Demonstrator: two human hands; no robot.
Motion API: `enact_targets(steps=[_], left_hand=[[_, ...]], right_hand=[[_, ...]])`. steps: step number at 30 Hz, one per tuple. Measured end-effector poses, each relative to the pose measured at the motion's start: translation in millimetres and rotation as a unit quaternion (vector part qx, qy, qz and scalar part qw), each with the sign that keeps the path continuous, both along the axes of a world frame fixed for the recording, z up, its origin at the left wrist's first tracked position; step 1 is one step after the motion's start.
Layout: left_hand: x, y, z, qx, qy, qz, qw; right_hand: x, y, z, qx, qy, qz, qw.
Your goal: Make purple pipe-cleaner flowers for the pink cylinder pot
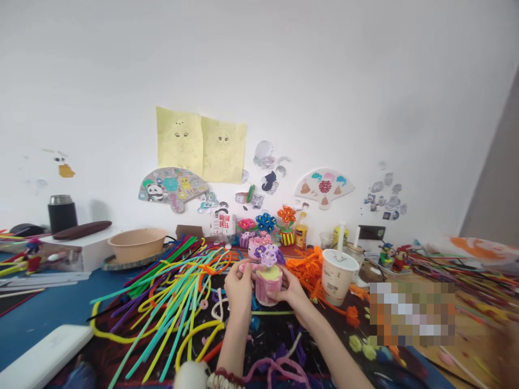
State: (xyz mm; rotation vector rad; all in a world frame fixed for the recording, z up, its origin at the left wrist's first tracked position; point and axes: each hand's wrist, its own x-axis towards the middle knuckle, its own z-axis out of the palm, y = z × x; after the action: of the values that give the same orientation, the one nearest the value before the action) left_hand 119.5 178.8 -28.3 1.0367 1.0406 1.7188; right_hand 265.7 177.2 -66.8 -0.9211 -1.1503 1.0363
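My right hand (288, 289) is wrapped round the side of a small pink flower pot (265, 281) with a pale yellow top. Light purple pipe-cleaner flowers (267, 256) rise from the pot. My left hand (238, 285) is closed in a pinch at the pot's left edge, on a pink fuzzy piece (244, 267); whether that piece is joined to the pot I cannot tell. Just behind stand finished pipe-cleaner flowers: blue (266, 222) and orange (286, 217), the orange one in a yellow-striped pot.
Loose green and yellow pipe cleaners (174, 308) fan out on the left. An orange heap (306, 273) and a paper cup with a straw (339, 275) stand close to the right. A tan basin (137, 246) and a white box-like device (46, 356) lie further left.
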Motion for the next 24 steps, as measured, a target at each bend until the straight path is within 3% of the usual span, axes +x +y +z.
enact_targets(steps=[7,24], left_hand=[[0.9,-0.5,0.1,-0.004,0.011,-0.002,1.000],[7.6,0.6,-9.5,-0.029,0.201,-0.095,0.975]], right_hand=[[5.8,5.1,-6.7,-0.002,-0.001,-0.060,0.998],[15.1,11.6,-13.1,-0.025,0.002,-0.047,0.999]])
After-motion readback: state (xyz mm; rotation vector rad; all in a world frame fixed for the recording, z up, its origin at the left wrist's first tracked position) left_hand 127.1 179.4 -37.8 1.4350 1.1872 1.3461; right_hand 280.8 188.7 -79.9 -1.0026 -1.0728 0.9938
